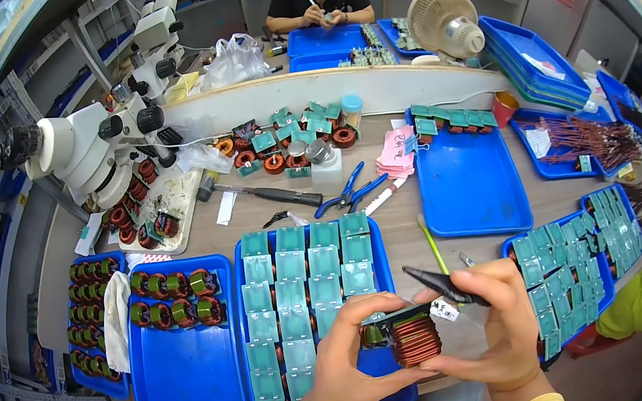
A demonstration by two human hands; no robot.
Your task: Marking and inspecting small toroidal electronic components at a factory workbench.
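My left hand (345, 356) holds a copper-wound coil (414, 339) with a green top plate, fingers curled over it from the left. My right hand (498, 322) steadies the coil from the right and grips a dark pointed tool (437, 283) whose tip points up and to the left. Both hands hover over the near end of a blue tray (389, 274) filled with several teal-covered coil parts (295, 290) in rows.
Another blue tray (189, 375) on the left holds several bare coils. An almost bare blue tray (471, 184) lies at right, more teal parts (573, 260) beyond it. A white microscope (79, 152), blue pliers (349, 193) and a fan (440, 21) stand further back. People sit across and at right.
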